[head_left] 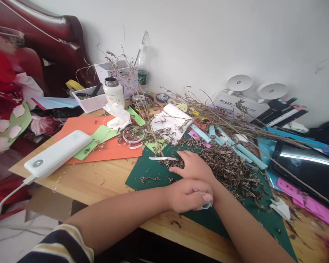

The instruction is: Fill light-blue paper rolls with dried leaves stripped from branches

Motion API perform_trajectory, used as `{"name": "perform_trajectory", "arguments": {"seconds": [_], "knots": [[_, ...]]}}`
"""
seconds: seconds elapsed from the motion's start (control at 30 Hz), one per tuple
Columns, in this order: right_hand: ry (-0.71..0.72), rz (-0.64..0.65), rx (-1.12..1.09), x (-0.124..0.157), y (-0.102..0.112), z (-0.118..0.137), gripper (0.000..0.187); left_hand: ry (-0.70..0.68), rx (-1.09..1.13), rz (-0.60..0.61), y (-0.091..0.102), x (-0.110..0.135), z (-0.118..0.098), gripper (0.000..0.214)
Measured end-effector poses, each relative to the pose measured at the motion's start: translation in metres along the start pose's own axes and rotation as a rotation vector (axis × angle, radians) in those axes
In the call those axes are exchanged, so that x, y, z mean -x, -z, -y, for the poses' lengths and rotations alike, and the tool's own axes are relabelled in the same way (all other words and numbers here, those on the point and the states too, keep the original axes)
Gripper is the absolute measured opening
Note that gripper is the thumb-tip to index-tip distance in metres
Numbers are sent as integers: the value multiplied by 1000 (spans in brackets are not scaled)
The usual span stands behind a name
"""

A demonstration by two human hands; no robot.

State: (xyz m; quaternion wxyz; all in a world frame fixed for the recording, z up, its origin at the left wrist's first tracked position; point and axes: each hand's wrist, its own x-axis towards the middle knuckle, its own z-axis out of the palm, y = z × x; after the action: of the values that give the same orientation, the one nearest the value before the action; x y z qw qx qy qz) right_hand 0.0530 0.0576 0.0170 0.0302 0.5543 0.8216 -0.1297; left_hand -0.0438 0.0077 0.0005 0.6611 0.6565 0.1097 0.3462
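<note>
My left hand (190, 195) is closed around a light-blue paper piece (206, 206); only its end shows below the thumb, the rest hidden in the fist. That fist crosses in front of my right wrist. My right hand (194, 166) has its fingers spread low over the green mat (138, 173), at the left edge of a heap of dried leaves (230, 164). A thin white strip (161, 158) lies by its fingertips. Just beyond them, a dried branch (149, 126) leans up and away. Whether the fingers touch the leaves, I cannot tell.
Long dry stalks (224, 122) stretch across the right side over rolled light-blue papers (246, 155). A white power bank (59, 151) lies left on orange paper (117, 151). Behind stand an uncapped white bottle (114, 93), a router (235, 104) and a clear spray bottle (143, 67).
</note>
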Motion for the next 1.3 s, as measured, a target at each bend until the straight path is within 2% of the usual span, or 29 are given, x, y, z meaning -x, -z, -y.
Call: {"name": "perform_trajectory", "arguments": {"seconds": [0.17, 0.3, 0.57, 0.77, 0.93, 1.17, 1.3], "knots": [[-24, -55, 10, -6, -5, 7, 52, 17, 30, -25, 0, 0, 1, 54], [11, -59, -28, -9, -7, 7, 41, 9, 25, -24, 1, -1, -1, 54], [77, -17, -114, -5, -9, -17, 39, 8, -8, -27, 2, 0, -3, 52], [125, -171, -79, 2, -17, -33, 38, 50, 37, -29, 2, 0, -1, 52], [167, -297, 15, 17, -6, -42, 43, 64, 58, -28, 1, 0, -1, 53], [88, -189, 203, 22, 2, -36, 50, 54, 6, -42, 1, -1, -4, 53], [135, -108, 205, 15, -1, -32, 46, 31, -13, -48, 1, -1, -4, 51]]}}
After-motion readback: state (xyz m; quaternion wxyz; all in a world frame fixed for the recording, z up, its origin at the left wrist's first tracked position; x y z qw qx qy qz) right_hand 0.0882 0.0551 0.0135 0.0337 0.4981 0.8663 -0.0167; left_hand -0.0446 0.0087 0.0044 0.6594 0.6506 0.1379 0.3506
